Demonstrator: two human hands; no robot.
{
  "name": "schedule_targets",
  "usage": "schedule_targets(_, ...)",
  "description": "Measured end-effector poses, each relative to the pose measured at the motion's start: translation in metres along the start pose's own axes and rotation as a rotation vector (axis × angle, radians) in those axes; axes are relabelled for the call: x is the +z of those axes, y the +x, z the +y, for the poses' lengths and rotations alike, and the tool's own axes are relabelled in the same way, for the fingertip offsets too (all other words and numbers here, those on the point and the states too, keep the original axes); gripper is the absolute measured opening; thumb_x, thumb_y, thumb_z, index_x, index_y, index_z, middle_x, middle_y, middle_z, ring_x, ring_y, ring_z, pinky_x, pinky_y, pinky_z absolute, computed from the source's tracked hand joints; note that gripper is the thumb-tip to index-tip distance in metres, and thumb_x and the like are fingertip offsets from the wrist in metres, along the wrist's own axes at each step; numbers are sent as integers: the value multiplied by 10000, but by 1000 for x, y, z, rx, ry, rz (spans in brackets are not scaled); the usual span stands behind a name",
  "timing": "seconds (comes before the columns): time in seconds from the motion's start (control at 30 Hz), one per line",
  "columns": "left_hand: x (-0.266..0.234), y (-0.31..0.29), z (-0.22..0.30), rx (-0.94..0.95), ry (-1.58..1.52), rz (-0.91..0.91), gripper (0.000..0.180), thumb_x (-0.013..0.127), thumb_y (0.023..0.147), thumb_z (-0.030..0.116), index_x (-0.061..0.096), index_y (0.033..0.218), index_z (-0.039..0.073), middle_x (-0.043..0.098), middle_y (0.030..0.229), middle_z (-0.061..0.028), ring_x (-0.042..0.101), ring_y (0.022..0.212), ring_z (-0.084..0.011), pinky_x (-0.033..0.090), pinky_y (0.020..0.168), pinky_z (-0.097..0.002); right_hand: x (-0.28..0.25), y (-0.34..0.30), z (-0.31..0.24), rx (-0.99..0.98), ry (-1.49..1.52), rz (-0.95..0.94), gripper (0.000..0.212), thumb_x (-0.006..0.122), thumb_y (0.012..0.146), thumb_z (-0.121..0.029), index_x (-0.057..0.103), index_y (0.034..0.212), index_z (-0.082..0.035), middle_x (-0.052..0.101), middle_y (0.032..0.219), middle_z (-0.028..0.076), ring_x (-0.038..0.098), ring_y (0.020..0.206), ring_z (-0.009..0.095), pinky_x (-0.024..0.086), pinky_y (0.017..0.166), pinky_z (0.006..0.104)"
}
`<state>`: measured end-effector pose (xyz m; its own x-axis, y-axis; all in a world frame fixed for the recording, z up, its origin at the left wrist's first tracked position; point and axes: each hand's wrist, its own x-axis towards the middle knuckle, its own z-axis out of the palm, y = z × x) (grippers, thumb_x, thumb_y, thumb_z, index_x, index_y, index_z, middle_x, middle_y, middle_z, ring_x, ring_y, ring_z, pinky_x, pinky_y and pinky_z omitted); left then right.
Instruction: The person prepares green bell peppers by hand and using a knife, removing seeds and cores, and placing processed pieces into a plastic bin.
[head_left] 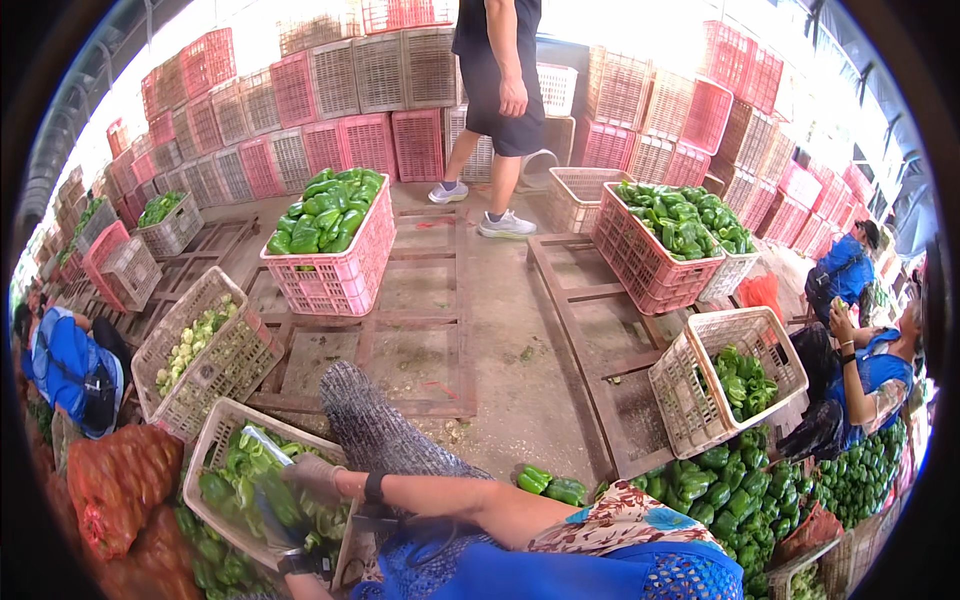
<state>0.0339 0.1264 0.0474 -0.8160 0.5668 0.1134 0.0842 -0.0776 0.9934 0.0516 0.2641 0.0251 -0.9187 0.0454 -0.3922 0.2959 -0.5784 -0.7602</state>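
Both my hands are gloved and over a pale plastic crate (215, 425) of green bell peppers at the lower left. My right hand (318, 477), reaching across from the right, is closed around a silver, knife-like blade (264, 445) that points up and to the left. Below it, my left hand (285, 548) is closed on a green bell pepper (283, 500); its fingers are partly blurred. Loose peppers and cut green pieces lie in the crate around both hands.
Red mesh sacks (125, 480) lie left of the crate. A crate of pale green pieces (195, 350) and a pink crate (335, 275) of peppers stand beyond. Loose peppers (720, 500) are heaped at right near a seated person (870, 385). A person (497, 80) stands ahead by stacked crates.
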Motion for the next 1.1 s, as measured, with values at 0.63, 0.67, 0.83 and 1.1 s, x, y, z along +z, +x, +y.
schedule_targets(0.63, -15, -12, 13, -61, 48, -20, 575, 590, 907, 106, 348, 1415, -10, 406, 1422, -142, 414, 1261, -255, 299, 1078, -365, -24, 59, 78, 123, 149, -385, 884, 381, 882, -579, 107, 1510, -21, 83, 1571, 223, 25, 1414, 488, -21, 1084, 647)
schedule_targets(0.67, -23, -17, 13, -61, 65, 9, 577, 589, 907, 105, 345, 1417, -11, 403, 1425, -143, 411, 1265, -256, 295, 1082, -365, -6, 41, 66, 141, 163, -299, 882, 410, 880, -563, 112, 1508, -20, 70, 1568, 237, -4, 1394, 537, -34, 1052, 698)
schedule_targets(0.83, -21, -22, 10, -2, 178, 144, 589, 583, 908, 97, 330, 1428, -13, 388, 1441, -147, 396, 1286, -262, 276, 1101, -366, 15, -11, 30, 70, 104, -47, 792, 501, 860, -511, 332, 1364, 77, 351, 1257, 290, 293, 1193, 512, 181, 926, 706)
schedule_targets(1.1, -41, -6, 15, 203, 534, 518, 608, 575, 911, 85, 307, 1446, -17, 364, 1466, -154, 372, 1320, -271, 244, 1130, -368, 9, -48, 0, 171, 329, 101, 604, 562, 842, -515, 566, 1029, 59, 379, 543, 37, 327, 450, 189, 255, 465, 375)
